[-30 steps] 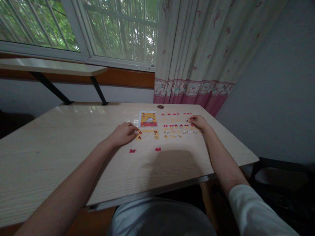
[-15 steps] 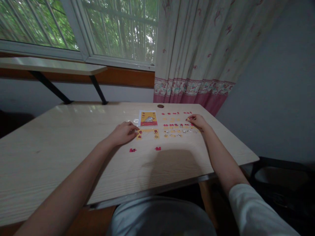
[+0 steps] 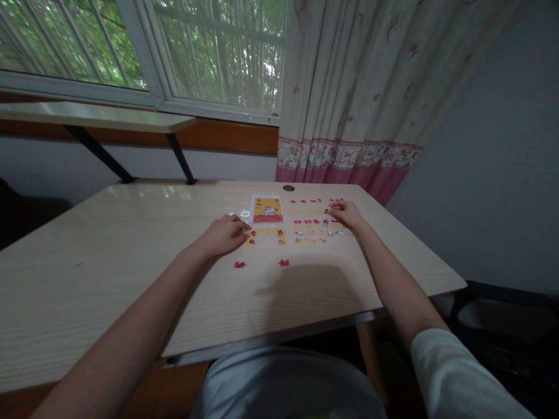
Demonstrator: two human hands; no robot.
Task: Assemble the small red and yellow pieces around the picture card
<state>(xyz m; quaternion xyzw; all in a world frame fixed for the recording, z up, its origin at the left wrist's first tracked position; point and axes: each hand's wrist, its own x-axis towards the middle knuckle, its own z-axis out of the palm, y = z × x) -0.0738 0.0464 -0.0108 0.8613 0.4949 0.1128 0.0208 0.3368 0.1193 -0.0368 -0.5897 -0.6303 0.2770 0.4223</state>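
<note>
My left hand (image 3: 225, 234) rests on the table at the left edge of a partly joined yellow jigsaw (image 3: 266, 233), its fingers loosely stretched and apart. Over the rows of loose pieces, my right hand (image 3: 347, 214) pinches a small puzzle piece (image 3: 327, 210) between thumb and fingertips; the fingers partly cover it. Behind the joined part lies a picture card (image 3: 266, 209) with a white animal on yellow and red. Two red pieces lie apart nearer me, a left one (image 3: 240, 265) and a right one (image 3: 284, 263).
Rows of loose red, yellow and white pieces (image 3: 312, 234) lie right of the card. A round cable hole (image 3: 289, 188) is near the table's back edge. A raised shelf (image 3: 100, 115) stands at the back left, and a curtain (image 3: 345, 105) hangs behind.
My right hand has moved slightly left over the loose pieces, still pinching the puzzle piece. My left hand stays by the joined part. The whole view has shifted a little.
</note>
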